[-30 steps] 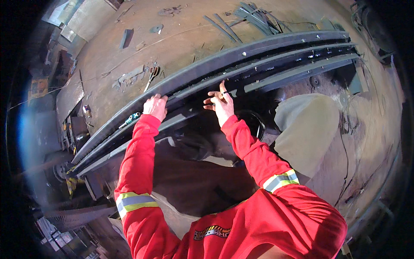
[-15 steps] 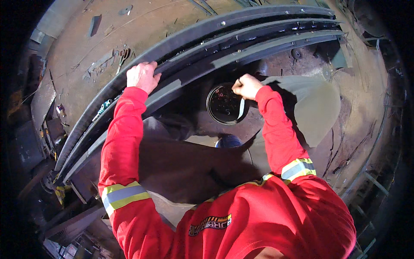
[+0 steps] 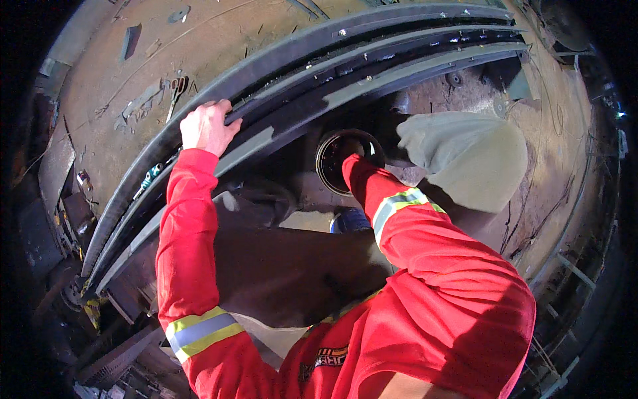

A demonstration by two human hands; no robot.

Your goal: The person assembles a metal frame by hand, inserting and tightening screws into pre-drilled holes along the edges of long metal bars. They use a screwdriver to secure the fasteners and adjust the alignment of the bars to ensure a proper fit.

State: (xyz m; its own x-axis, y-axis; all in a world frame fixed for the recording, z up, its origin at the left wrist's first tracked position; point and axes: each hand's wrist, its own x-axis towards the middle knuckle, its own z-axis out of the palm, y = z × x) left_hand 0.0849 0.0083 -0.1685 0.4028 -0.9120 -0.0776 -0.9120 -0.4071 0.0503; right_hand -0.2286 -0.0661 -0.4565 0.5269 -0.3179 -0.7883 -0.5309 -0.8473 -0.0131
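Observation:
My left hand grips the outer of several long, curved dark metal beams, its fingers curled over the edge. Bolts or nuts show along the beams. To the right, my right hand reaches down into a round black bucket. Shadow and the bucket's wall hide its fingers, so what they hold does not show. A green-handled tool lies on the beams, left of my left hand.
Scissors and flat metal scraps lie on the rusty surface beyond the beams. A blue container stands near the bucket, close to my legs. Scrap and framework crowd both sides.
My right hand has gone from above the bucket, with a pale strip hanging below it, down inside the bucket. My left hand stays on the beam.

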